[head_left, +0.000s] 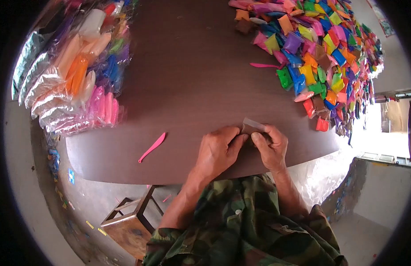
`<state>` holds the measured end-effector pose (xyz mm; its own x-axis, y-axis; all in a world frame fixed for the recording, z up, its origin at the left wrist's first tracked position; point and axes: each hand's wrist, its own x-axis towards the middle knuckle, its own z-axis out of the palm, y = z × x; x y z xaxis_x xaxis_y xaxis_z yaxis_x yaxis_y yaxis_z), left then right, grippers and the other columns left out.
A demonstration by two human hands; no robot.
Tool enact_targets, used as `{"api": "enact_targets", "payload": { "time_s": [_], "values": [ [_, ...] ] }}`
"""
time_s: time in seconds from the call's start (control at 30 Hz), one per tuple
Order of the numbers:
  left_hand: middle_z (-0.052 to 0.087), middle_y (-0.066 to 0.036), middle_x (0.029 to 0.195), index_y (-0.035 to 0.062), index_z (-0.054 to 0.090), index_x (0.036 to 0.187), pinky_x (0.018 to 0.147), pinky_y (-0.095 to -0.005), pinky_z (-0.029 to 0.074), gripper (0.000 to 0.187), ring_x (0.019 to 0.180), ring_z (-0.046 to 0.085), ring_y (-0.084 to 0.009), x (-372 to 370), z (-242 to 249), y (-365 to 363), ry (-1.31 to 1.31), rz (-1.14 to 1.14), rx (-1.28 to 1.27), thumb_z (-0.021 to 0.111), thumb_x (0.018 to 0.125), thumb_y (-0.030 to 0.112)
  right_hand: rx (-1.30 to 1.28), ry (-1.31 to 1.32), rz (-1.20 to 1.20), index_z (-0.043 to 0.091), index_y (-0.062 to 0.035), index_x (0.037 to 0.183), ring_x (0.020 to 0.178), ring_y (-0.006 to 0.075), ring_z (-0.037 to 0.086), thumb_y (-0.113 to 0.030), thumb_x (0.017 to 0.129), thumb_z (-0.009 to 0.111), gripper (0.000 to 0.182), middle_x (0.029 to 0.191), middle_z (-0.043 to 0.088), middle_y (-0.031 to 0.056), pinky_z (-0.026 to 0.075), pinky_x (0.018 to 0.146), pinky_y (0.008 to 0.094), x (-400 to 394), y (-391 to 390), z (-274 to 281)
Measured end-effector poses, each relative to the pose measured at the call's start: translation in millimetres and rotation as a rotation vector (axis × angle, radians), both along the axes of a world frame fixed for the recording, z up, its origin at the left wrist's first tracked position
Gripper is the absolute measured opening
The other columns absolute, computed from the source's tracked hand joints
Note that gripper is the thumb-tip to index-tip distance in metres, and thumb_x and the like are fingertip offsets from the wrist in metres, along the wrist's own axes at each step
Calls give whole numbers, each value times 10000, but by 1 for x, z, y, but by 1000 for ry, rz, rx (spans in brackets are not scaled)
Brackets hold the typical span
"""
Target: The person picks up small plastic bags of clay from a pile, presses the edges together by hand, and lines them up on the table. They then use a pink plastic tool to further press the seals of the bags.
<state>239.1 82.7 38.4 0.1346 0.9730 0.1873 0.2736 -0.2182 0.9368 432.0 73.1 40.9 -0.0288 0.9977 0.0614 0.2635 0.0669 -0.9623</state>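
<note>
Near the table's front edge, my left hand (219, 148) and my right hand (272, 145) pinch a small clear plastic packet (253, 126) between them. Something brown shows inside it, and its see-through end sticks up past my fingers. Both hands are closed on the packet, with thumbs and fingertips close together; the lower part of it is hidden behind them. To the left of my left hand, a pink plastic knife (152, 147) lies flat on the brown table (183, 88), touched by neither hand.
A large heap of small colourful packets (320, 57) covers the table's right side. Beside it lies another pink plastic tool (264, 65). Clear bags of coloured pieces (77, 75) are piled at the left. A wooden stool (130, 221) stands on the floor below the table.
</note>
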Motion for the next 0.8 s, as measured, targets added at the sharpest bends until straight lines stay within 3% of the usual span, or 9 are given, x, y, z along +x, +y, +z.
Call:
{"api": "enact_targets", "payload": {
  "time_s": [0.17,0.37,0.47,0.57,0.73,0.8],
  "values": [
    [673,-170,768,-21,700,954,553,-384,481,152,628,638,-243,-2,3,2,43,-23,-18,770,918,108,45,-49,-2,730,-7,1075,726,36,540,-101,971,749,142,838,658,-22,442,626,228,-1,3,2],
    [740,-97,850,-17,750,1082,632,-310,513,195,760,658,-123,-3,13,7,-39,-35,-192,764,939,114,123,-95,63,733,-6,1086,782,88,636,-100,969,750,151,881,719,46,499,687,251,-1,8,2],
    [721,-90,809,-22,750,1035,630,-301,495,168,736,624,-106,0,10,4,-106,-3,-172,768,938,114,123,-101,84,732,-2,1086,807,120,675,-93,958,756,159,903,739,87,523,706,277,-2,8,5],
    [699,-131,818,-2,735,1013,607,-316,490,149,661,611,-160,2,6,2,-58,32,-142,784,913,98,120,-70,84,731,-1,1089,811,122,680,-92,958,754,161,910,742,96,527,707,282,-2,9,0],
    [713,-92,814,3,751,1028,637,-303,493,158,705,610,-122,1,3,-1,-53,58,-172,788,933,125,182,-27,70,728,-3,1103,780,132,688,-120,951,764,195,905,744,106,536,678,300,-4,11,-2],
    [724,-68,825,4,755,1038,661,-299,497,166,732,610,-112,1,4,-1,-75,71,-191,783,943,137,76,9,65,723,-4,1084,748,161,696,-140,943,771,202,882,737,114,537,650,315,-4,10,6]
  ]
}}
